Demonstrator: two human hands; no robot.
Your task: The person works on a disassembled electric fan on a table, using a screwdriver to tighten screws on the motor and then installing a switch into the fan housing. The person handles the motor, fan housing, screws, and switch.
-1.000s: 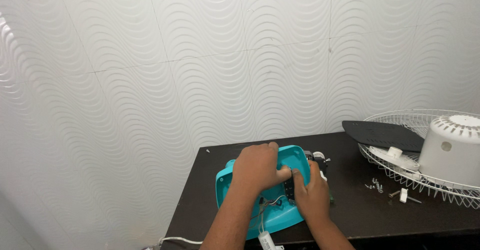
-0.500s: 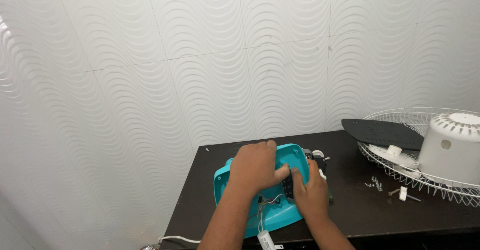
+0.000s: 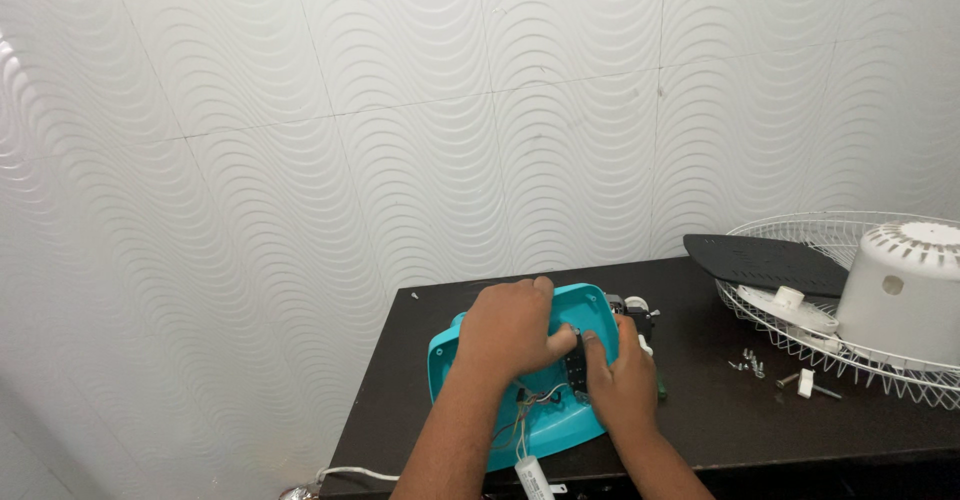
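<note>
A turquoise plastic fan base housing (image 3: 449, 362) lies open side up on the dark table (image 3: 720, 410). My left hand (image 3: 512, 328) rests over its upper half, fingers curled down onto it. My right hand (image 3: 622, 380) is at its right side, fingertips pressed on a small black switch block (image 3: 576, 360) inside the housing. Thin coloured wires (image 3: 530, 410) run from inside to a white cylindrical capacitor (image 3: 533, 478) at the table's front edge. A dark motor part (image 3: 635, 312) shows just behind my right hand.
At the right lie a white wire fan grille (image 3: 800, 235), a white motor cover (image 3: 905, 290) and a black flat panel (image 3: 765, 260). Loose screws (image 3: 750, 364) and a small white piece (image 3: 806, 382) sit beside the grille. A white cable (image 3: 350, 474) hangs off the front left corner.
Both hands stay on the turquoise housing; they shifted only slightly, and the housing barely moved.
</note>
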